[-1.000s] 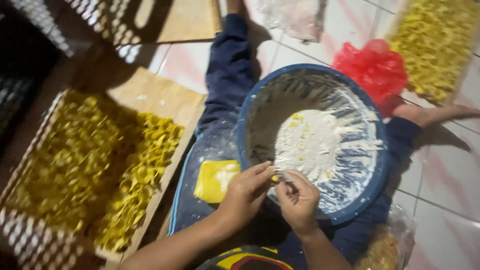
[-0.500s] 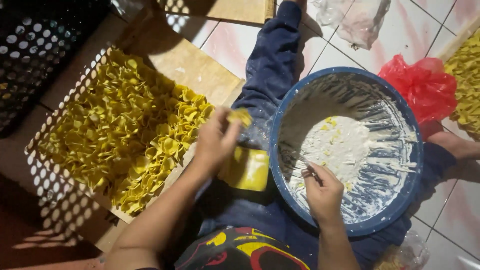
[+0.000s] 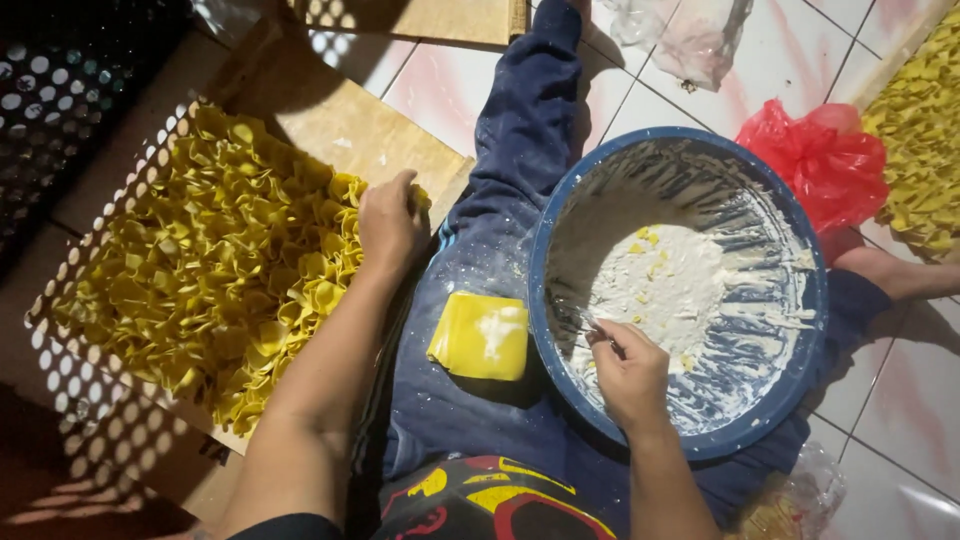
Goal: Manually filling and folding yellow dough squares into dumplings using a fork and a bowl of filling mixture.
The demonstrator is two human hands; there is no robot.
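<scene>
Your left hand (image 3: 390,222) is down on the edge of the heap of folded yellow wrappers (image 3: 215,270) on the wooden board (image 3: 340,125), fingers curled together over a piece at the pile's near corner; whether they actually pinch it I cannot tell. Your right hand (image 3: 628,372) sits inside the blue bowl (image 3: 680,290), fingers closed on a thin utensil (image 3: 597,330) whose tip rests in the white paste (image 3: 680,285). The bowl rests on your lap. A stack of flat yellow wrappers (image 3: 480,335) lies on your left thigh, between both hands. A red plastic bag (image 3: 820,165) sits just beyond the bowl on the tiled floor (image 3: 900,400).
</scene>
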